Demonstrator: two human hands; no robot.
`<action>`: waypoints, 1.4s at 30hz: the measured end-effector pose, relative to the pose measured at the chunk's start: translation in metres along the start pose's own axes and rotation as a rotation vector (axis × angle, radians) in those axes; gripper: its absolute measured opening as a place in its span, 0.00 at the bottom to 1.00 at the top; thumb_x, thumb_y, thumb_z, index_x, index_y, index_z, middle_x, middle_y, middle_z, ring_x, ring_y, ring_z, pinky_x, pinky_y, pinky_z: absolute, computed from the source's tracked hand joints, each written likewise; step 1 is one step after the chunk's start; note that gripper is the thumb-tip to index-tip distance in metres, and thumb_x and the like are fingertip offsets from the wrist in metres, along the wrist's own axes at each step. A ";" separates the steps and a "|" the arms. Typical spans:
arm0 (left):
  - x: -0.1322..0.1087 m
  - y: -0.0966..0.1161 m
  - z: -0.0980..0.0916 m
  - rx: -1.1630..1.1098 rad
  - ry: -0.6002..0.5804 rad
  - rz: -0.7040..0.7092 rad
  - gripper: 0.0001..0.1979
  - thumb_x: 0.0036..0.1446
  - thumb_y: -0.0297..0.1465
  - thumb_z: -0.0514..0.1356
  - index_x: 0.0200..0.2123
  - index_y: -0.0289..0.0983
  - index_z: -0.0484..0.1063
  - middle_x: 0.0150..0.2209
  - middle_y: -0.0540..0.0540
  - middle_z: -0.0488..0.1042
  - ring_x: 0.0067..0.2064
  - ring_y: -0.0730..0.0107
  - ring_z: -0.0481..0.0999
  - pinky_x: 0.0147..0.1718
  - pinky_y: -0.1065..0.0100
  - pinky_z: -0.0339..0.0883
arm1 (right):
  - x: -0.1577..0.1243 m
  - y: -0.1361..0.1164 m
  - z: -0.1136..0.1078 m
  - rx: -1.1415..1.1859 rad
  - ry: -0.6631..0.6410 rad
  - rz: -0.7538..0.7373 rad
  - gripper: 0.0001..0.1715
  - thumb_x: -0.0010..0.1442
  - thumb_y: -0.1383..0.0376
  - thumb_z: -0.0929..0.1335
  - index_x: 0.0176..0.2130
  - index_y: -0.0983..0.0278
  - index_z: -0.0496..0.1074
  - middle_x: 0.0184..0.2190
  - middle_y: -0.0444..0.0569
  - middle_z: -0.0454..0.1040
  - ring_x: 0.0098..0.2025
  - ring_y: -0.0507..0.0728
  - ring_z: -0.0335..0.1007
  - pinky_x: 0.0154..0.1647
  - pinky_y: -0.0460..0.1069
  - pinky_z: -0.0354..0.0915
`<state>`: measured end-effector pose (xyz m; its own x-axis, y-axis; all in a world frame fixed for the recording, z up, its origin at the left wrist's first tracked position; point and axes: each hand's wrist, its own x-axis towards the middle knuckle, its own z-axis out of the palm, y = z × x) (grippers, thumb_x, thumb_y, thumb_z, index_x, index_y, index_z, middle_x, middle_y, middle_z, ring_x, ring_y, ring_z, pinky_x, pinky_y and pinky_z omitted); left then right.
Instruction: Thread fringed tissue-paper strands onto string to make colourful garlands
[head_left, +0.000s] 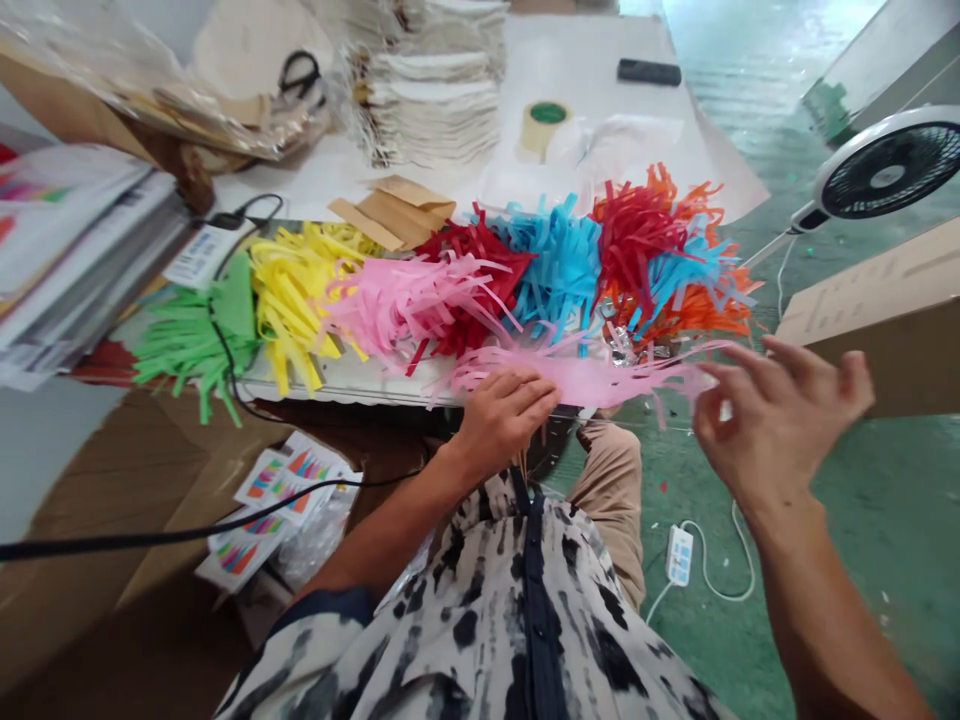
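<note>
A pale pink sheet of paper with fringed ends [600, 382] lies stretched along the table's front edge. My left hand [504, 415] holds it at its left part, with the fingers together over the paper. Off to the right, my right hand [772, 420] pinches the tips of the sheet's strips between thumb and forefinger, its other fingers spread. Behind the sheet lies a row of fringed paper bunches: green [195, 335], yellow [296, 300], pink [412, 305], dark red [480, 260], blue [555, 255], red [641, 235] and orange [705, 308].
Folded brown paper [397, 212], tape [546, 128], a black bar-shaped object [649, 72] and stacked white bundles [435, 105] sit farther back. Black scissors [301, 75] lie at the back left. A black cable [225, 350] crosses the green bunch. A fan [889, 170] stands right, above a carton [874, 320].
</note>
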<state>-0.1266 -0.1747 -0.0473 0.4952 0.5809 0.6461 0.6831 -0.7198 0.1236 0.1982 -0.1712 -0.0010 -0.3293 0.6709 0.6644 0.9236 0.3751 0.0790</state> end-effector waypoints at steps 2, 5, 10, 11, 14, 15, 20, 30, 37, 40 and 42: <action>-0.006 0.005 0.008 0.003 -0.043 -0.002 0.10 0.72 0.27 0.59 0.50 0.38 0.81 0.48 0.44 0.86 0.51 0.63 0.83 0.51 0.60 0.75 | -0.001 -0.005 -0.008 0.006 0.064 0.132 0.21 0.61 0.72 0.69 0.52 0.59 0.80 0.50 0.55 0.85 0.60 0.76 0.75 0.65 0.77 0.56; -0.013 0.014 0.016 -0.021 -0.053 -0.027 0.10 0.71 0.26 0.60 0.50 0.36 0.80 0.47 0.45 0.86 0.50 0.63 0.83 0.49 0.61 0.76 | -0.010 -0.044 -0.011 0.150 0.017 0.093 0.30 0.62 0.70 0.69 0.62 0.57 0.75 0.53 0.55 0.83 0.59 0.73 0.76 0.63 0.70 0.63; -0.014 0.014 0.011 -0.071 -0.091 -0.040 0.09 0.71 0.25 0.59 0.48 0.36 0.80 0.46 0.45 0.85 0.48 0.66 0.82 0.48 0.64 0.76 | -0.026 -0.096 0.023 0.311 -0.318 -0.216 0.29 0.69 0.67 0.68 0.67 0.58 0.72 0.62 0.50 0.80 0.61 0.64 0.74 0.67 0.61 0.62; -0.014 0.012 0.009 -0.078 -0.091 -0.041 0.09 0.71 0.25 0.59 0.48 0.36 0.80 0.46 0.46 0.85 0.47 0.67 0.82 0.48 0.64 0.76 | -0.028 -0.095 0.031 0.313 -0.321 -0.201 0.25 0.70 0.67 0.68 0.65 0.58 0.74 0.60 0.49 0.81 0.59 0.63 0.75 0.64 0.60 0.63; -0.015 0.001 0.002 -0.077 -0.088 -0.105 0.07 0.71 0.26 0.60 0.45 0.37 0.80 0.43 0.47 0.85 0.44 0.67 0.80 0.47 0.63 0.75 | -0.026 -0.076 0.044 0.396 -0.325 -0.110 0.18 0.72 0.66 0.68 0.58 0.57 0.80 0.56 0.48 0.84 0.54 0.61 0.76 0.58 0.58 0.65; -0.016 -0.002 0.000 -0.080 -0.098 -0.149 0.06 0.70 0.27 0.61 0.43 0.37 0.80 0.43 0.47 0.85 0.44 0.66 0.80 0.46 0.62 0.74 | -0.024 -0.068 0.045 0.446 -0.340 -0.082 0.16 0.72 0.65 0.68 0.55 0.57 0.81 0.55 0.48 0.84 0.54 0.60 0.77 0.57 0.58 0.65; -0.015 -0.009 -0.010 -0.129 -0.162 -0.397 0.08 0.70 0.34 0.63 0.38 0.38 0.79 0.41 0.45 0.83 0.46 0.61 0.78 0.48 0.58 0.70 | 0.000 -0.052 0.047 0.660 -0.428 0.074 0.15 0.74 0.57 0.67 0.42 0.60 0.81 0.41 0.50 0.85 0.43 0.59 0.80 0.47 0.54 0.68; -0.005 -0.007 -0.004 -0.008 -0.167 -0.538 0.09 0.68 0.34 0.64 0.35 0.37 0.76 0.42 0.43 0.77 0.46 0.57 0.71 0.49 0.54 0.67 | 0.017 -0.054 0.062 0.472 -0.573 0.104 0.21 0.73 0.52 0.66 0.32 0.61 0.74 0.27 0.47 0.76 0.31 0.58 0.71 0.36 0.52 0.57; -0.006 -0.008 -0.001 0.074 -0.192 -0.503 0.09 0.66 0.34 0.65 0.33 0.38 0.74 0.41 0.43 0.77 0.45 0.56 0.70 0.47 0.53 0.65 | 0.017 -0.065 0.062 0.304 -0.574 0.090 0.22 0.73 0.53 0.65 0.31 0.61 0.71 0.27 0.49 0.76 0.33 0.60 0.71 0.36 0.54 0.54; -0.006 -0.006 0.001 0.109 -0.174 -0.489 0.06 0.67 0.34 0.64 0.39 0.37 0.76 0.44 0.40 0.78 0.47 0.54 0.72 0.48 0.53 0.66 | 0.017 -0.074 0.057 0.171 -0.509 0.089 0.20 0.73 0.52 0.65 0.36 0.62 0.75 0.33 0.54 0.80 0.39 0.64 0.74 0.40 0.56 0.56; -0.004 -0.004 0.003 0.110 -0.143 -0.421 0.07 0.69 0.32 0.63 0.47 0.37 0.78 0.49 0.40 0.80 0.52 0.54 0.74 0.52 0.52 0.67 | 0.014 -0.082 0.053 0.106 -0.413 0.060 0.17 0.73 0.55 0.67 0.48 0.64 0.77 0.46 0.58 0.83 0.48 0.68 0.75 0.48 0.60 0.59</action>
<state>-0.1298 -0.1730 -0.0527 0.2262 0.8666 0.4449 0.8900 -0.3695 0.2673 0.1074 -0.1584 -0.0373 -0.3468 0.8849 0.3109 0.9252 0.3773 -0.0418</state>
